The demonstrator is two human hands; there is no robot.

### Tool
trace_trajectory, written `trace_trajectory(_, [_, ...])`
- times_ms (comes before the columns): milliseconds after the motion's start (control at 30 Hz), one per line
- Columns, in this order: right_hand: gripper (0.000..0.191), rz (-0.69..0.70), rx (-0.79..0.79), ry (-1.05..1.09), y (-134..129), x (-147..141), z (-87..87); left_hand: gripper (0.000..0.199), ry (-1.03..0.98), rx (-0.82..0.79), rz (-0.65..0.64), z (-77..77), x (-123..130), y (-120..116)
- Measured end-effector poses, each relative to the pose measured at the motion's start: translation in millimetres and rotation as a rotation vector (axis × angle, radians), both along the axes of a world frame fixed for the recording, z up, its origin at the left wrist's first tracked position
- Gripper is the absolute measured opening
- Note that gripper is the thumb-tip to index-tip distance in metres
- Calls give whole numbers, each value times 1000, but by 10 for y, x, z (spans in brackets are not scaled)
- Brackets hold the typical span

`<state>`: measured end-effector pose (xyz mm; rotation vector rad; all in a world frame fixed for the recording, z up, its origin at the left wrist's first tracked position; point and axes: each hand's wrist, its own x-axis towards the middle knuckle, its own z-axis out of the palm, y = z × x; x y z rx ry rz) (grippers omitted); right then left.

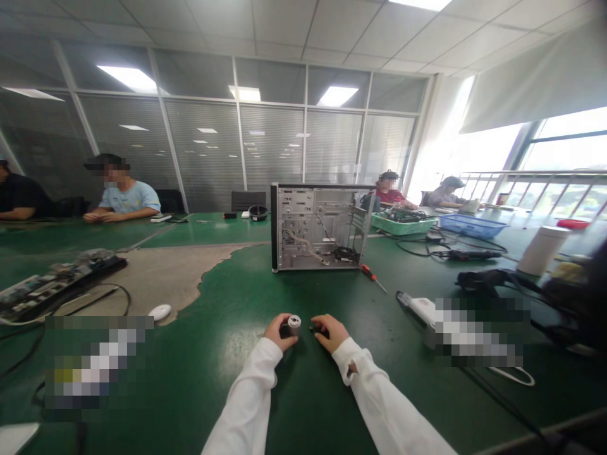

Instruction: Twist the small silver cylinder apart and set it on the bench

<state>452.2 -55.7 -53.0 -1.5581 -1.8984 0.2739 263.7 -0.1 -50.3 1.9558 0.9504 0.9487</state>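
Left hand (pixel 279 332) curls round a short metal cylinder (pixel 294 325), fingers wrapped against its side, cylinder upright over the green mat (pixel 237 392). Right hand (pixel 331 333) lies just beside it at 3 o'clock, fingers loosely together, pinching nothing. Small dark bit (pixel 312 328) sits between the hands, near the right fingertips. Open mat spreads from both hands toward 9 o'clock. Torn mat edge (pixel 222 268) runs at 10 o'clock. Computer case (pixel 317 227) stands well off at 12; screwdriver (pixel 373 277) lies at 1, just beside the case.
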Motion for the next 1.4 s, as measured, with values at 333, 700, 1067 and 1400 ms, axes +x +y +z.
trace_trajectory(333, [34, -18, 97, -55, 17, -116, 37, 42, -2, -23, 15, 22, -7, 2])
trace_trajectory(700, [41, 110, 226, 65, -279, -459, 230, 53, -25, -110, -289, -29, 3, -40])
trace_trajectory(1067, [41, -484, 293, -110, -1285, 927, -103, 43, 61, -46, -143, -73, 46, -17])
trace_trajectory(1400, [47, -1063, 510, -379, -1637, 1643, 30, 37, 27, -53, -106, -22, 60, -43])
